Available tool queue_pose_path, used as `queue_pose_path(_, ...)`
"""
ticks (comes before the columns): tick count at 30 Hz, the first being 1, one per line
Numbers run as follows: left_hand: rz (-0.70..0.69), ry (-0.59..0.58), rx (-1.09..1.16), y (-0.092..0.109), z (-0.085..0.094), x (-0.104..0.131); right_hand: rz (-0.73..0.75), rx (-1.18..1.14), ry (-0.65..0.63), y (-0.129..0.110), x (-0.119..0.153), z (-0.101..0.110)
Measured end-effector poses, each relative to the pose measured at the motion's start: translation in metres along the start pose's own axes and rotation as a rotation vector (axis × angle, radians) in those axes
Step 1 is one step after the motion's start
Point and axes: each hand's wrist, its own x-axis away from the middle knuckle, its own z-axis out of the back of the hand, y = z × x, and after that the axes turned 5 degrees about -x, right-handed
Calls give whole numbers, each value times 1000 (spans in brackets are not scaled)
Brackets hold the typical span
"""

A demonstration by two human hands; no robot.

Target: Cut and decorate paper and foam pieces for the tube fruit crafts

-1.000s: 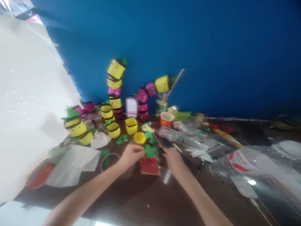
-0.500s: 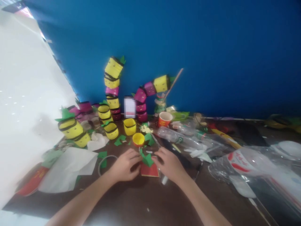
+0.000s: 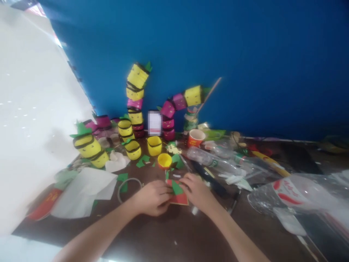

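Note:
A small piece of green paper (image 3: 177, 187) is between my hands, over a red square card (image 3: 179, 199) on the dark table. My right hand (image 3: 198, 191) pinches the paper's right edge with thumb and fingers. My left hand (image 3: 155, 196) has its fingers curled together at the paper's left edge and over the card's left side; its fingertips are partly hidden. Just beyond stands a small yellow cup (image 3: 164, 160). A clear ring of tape (image 3: 120, 193) lies left of my left hand, near green paper scraps (image 3: 124, 185).
Yellow and purple cup figures (image 3: 135, 96) stand by the blue wall. White paper (image 3: 84, 193) and a red flattened cup (image 3: 45, 205) lie left. A red paper cup (image 3: 196, 138), clear plastic bottles (image 3: 215, 160) and a large bottle (image 3: 286, 191) are on the right.
The green paper, raised and crumpled-looking before, now looks flatter over the red card. My left hand has come slightly nearer me. The whole view has shifted a little.

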Motion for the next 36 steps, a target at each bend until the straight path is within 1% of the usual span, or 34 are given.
queue_pose_path(7, 89, 75, -93, -9, 2, 6, 53, -14, -5, 1, -1, 3)
queue_pose_path(10, 113, 99, -96, -10, 3, 7, 72, -19, -20, -1, -1, 5)
queue_pose_path(13, 126, 86, -67, -6, 5, 6, 86, -40, -38, -6, 0, 6)
queue_pose_path(16, 101, 60, -23, -1, 6, 4, 80, -100, -56, -12, 1, 8)
queue_pose_path(18, 76, 39, 6, 1, 6, 3, 74, -135, -78, -14, 1, 13)
queue_pose_path(20, 65, 11, 17, 1, 5, 3, 56, -144, -78, -13, 0, 22)
queue_pose_path(22, 71, -4, 6, 0, 3, 4, 0, -117, -24, -7, 1, 37)
queue_pose_path(24, 86, 1, -12, -3, 1, 6, -114, -54, 58, 4, 3, 55)
queue_pose_path(26, 100, 17, -23, -5, -2, 7, -206, 31, 109, 19, 9, 72)
queue_pose_path(29, 107, 33, -39, -7, -5, 8, -302, 177, 135, 43, 23, 91)
queue_pose_path(32, 117, 49, -66, -7, -7, 9, -355, 265, 172, 59, 37, 95)
queue_pose_path(34, 124, 53, -81, -7, -7, 10, -354, 256, 186, 61, 42, 91)
queue_pose_path(36, 113, 49, -95, -6, -6, 10, -349, 233, 234, 56, 43, 83)
